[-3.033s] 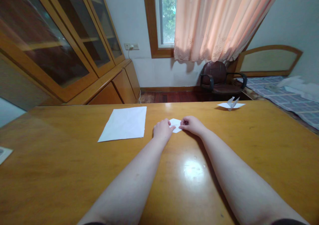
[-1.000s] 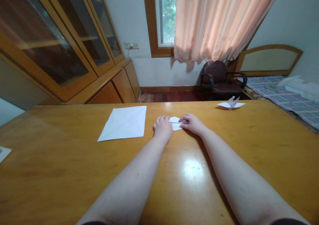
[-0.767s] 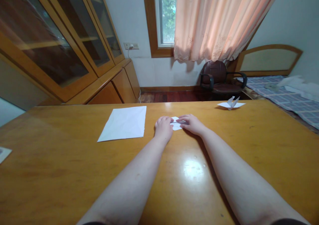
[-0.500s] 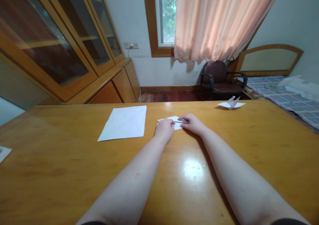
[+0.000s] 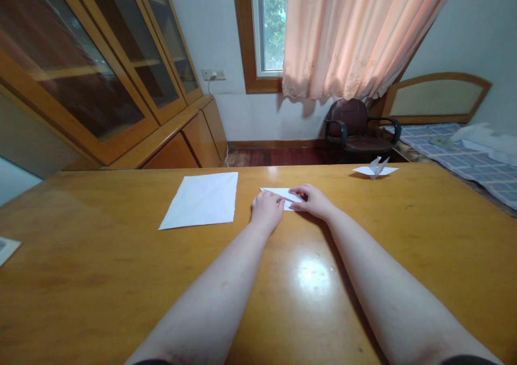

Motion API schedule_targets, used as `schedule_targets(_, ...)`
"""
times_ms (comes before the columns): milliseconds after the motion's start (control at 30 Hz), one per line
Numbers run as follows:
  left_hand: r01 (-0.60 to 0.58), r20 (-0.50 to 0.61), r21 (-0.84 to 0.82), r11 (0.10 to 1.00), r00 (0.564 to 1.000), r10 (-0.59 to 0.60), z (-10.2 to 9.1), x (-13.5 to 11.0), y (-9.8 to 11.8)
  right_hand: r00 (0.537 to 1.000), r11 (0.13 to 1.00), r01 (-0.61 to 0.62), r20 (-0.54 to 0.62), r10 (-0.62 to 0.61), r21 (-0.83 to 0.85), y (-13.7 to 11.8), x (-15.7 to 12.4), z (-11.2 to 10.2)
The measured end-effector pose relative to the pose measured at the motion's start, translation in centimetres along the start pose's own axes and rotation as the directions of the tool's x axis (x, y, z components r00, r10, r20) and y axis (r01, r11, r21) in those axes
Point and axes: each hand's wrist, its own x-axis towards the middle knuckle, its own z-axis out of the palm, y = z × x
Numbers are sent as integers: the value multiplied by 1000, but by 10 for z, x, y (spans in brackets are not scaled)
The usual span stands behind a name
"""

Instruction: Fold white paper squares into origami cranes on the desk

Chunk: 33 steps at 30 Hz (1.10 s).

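Observation:
A small folded white paper piece (image 5: 283,194) lies flat on the wooden table (image 5: 121,268), just past both hands. My left hand (image 5: 266,212) rests on its left part with fingers curled and pressing down. My right hand (image 5: 313,200) pinches the paper's right edge with thumb and fingers together. Most of the paper's near side is hidden under my fingers.
A flat white sheet (image 5: 202,200) lies to the left of my hands. A folded paper figure (image 5: 375,168) stands at the table's far right. A paper corner (image 5: 6,248) shows at the left edge. Beyond the table are a dark chair (image 5: 355,128), cabinets and a bed.
The folded piece has been opened out to the left, so a flap now lies flat beyond my left hand. Both hands stay on it in nearly the same place.

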Motion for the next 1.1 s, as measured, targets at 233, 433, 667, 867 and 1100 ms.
schedule_targets(233, -16, 27, -36, 999, 999, 17, 0, 1, -2, 995, 988, -97, 8, 96, 122, 1, 2, 0)
schedule_targets(433, -38, -3, -55, 998, 999, 38, 3, 0, -3, 991, 989, -130, 43, 128, 64, -3, 0, 0)
schedule_targets(667, 6, -17, -65, 998, 1000, -7, 4, 0, -3, 987, 983, -153, 64, 147, 98, -8, -2, 0)
schedule_targets(867, 39, -29, -53, 998, 999, -41, 1, 0, -2, 994, 985, -106, 38, 102, 137, -3, -1, 2)
schedule_targets(1100, 31, 3, -21, 999, 1000, -31, 2, 1, -4, 997, 976, -81, 36, 75, 201, 0, -1, 3)
